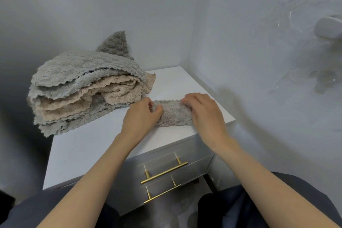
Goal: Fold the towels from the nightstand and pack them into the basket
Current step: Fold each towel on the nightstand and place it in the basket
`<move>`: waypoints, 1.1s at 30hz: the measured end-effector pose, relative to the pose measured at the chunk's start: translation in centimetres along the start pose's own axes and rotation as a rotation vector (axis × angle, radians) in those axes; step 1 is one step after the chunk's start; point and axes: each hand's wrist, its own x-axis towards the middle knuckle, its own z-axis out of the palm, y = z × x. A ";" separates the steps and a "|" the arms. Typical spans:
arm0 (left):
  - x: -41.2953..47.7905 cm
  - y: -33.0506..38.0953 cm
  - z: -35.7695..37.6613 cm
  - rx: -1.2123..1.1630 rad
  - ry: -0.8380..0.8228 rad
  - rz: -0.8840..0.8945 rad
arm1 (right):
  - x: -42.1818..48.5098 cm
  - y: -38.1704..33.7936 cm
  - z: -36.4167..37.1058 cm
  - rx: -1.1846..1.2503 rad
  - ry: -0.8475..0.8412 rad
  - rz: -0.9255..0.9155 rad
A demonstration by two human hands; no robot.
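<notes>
A small grey towel (174, 114), folded into a short thick band, lies on the white top of the nightstand (83, 150) near its front right corner, held between both hands. The left hand (142, 114) has its fingers (157, 110) curled in and pinching the band's left end. The right hand (201, 111) covers the right end with its fingers (187, 101) bent over the far edge; the fingertips are blurred, so it appears to grip the cloth rather than merely press it. To the left, just beside the left hand, sits a loose pile of towels (83, 89), pale blue-grey layers over beige ones, overhanging the nightstand's left edge. A darker grey towel corner (115, 44) sticks up behind the pile against the wall. Below the top, two drawers are closed, each with a brass bar handle, upper (164, 172) and lower (162, 193); their contents are hidden.
</notes>
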 end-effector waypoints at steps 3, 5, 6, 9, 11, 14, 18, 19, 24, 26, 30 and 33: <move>0.2 -0.1 0.0 -0.024 -0.026 -0.015 | -0.7 -1.4 0.9 -0.029 -0.059 -0.132; 0.2 -0.3 -0.1 -0.044 -0.029 -0.014 | -1.1 -2.0 1.4 -0.087 -0.160 -0.136; 0.2 -0.3 -0.1 -0.052 -0.027 -0.014 | -1.2 -2.1 1.5 -0.117 -0.204 -0.135; 0.2 -0.3 -0.1 -0.052 -0.025 -0.019 | -1.3 -1.5 1.8 -0.214 -0.313 -0.141; 0.2 -0.4 0.0 -0.044 -0.017 -0.016 | -1.5 -1.2 1.6 -0.247 -0.336 -0.114; 0.2 -0.4 0.1 -0.038 -0.015 -0.009 | -1.9 -0.4 1.0 -0.327 -0.330 -0.092; -0.2 0.0 -0.4 -0.116 0.069 0.152 | -1.9 0.4 0.3 -0.345 -0.356 -0.077; -0.3 0.1 -0.6 -0.112 0.081 0.232 | -1.9 0.5 0.2 -0.329 -0.365 -0.077; -1.0 0.0 -1.1 0.012 -0.035 0.440 | -2.0 0.8 0.2 -0.292 -0.377 -0.115; -1.2 -0.5 -1.4 0.036 -0.090 0.449 | -2.0 0.8 0.3 -0.282 -0.375 -0.114; -1.6 -1.1 -1.5 0.154 -0.174 0.462 | -1.4 0.9 0.5 -0.344 -0.349 -0.106; -1.5 -1.1 -1.3 0.121 -0.162 0.443 | -0.9 0.8 0.5 -0.341 -0.319 -0.112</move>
